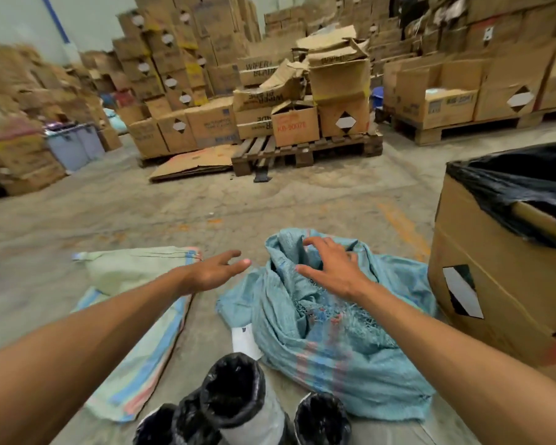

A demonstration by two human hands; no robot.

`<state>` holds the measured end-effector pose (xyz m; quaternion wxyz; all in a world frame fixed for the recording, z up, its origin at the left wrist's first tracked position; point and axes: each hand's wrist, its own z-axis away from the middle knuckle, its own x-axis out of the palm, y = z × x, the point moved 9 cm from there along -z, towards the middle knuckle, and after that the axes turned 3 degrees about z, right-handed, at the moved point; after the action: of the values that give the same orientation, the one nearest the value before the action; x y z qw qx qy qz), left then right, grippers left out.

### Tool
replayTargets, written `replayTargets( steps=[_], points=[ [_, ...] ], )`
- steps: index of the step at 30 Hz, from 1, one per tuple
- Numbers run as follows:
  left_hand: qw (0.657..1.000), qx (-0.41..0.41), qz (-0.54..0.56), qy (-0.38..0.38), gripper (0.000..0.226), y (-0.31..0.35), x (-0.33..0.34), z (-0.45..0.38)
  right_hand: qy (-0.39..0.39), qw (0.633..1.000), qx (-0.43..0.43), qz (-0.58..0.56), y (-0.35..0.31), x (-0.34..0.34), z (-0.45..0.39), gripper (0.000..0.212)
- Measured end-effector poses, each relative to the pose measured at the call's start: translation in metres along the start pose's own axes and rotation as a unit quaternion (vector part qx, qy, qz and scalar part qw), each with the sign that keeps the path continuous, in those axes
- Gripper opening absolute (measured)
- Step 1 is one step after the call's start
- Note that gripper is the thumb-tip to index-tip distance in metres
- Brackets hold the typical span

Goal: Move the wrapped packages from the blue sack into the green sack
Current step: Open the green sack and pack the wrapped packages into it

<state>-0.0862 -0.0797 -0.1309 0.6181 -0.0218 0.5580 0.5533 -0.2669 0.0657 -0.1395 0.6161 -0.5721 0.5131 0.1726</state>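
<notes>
The blue woven sack lies crumpled on the concrete floor, its mouth facing away from me. My right hand hovers over that mouth with fingers spread, holding nothing. Left of it the pale green sack lies flat on the floor, striped along its edge. My left hand reaches forward between the two sacks, palm open and empty. Several black-wrapped roll-shaped packages stand at the bottom edge, close to me. What is inside the blue sack is hidden.
A large cardboard box lined with black plastic stands right beside the blue sack. A white paper slip lies on the floor. Pallets stacked with cartons and a flattened cardboard sheet sit further ahead.
</notes>
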Motion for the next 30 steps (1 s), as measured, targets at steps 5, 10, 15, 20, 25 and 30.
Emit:
replayTargets(
  steps=[5, 10, 15, 20, 25, 30],
  points=[
    [0.993, -0.065, -0.095, -0.029, 0.074, -0.015, -0.061, 0.056, -0.047, 0.996, -0.060, -0.040, -0.097, -0.002, -0.008, 0.055],
    [0.983, -0.077, -0.164, -0.006, 0.054, -0.097, -0.115, 0.083, -0.128, 0.986, -0.108, -0.022, -0.198, 0.035, -0.029, 0.063],
    [0.991, -0.066, -0.102, 0.056, 0.045, -0.212, -0.156, 0.083, -0.228, 0.965, -0.127, 0.027, -0.279, 0.116, -0.054, 0.073],
    [0.988, -0.116, -0.053, 0.083, 0.055, -0.334, -0.172, 0.071, -0.312, 0.945, -0.095, 0.013, -0.329, 0.222, -0.058, 0.080],
    [0.973, -0.202, -0.101, 0.051, 0.109, -0.439, -0.176, 0.050, -0.360, 0.930, -0.052, 0.051, -0.355, 0.336, -0.051, 0.085],
    [0.981, -0.178, 0.020, 0.076, 0.069, -0.476, -0.186, 0.020, -0.355, 0.928, -0.004, 0.113, -0.358, 0.406, -0.041, 0.108]
  ],
)
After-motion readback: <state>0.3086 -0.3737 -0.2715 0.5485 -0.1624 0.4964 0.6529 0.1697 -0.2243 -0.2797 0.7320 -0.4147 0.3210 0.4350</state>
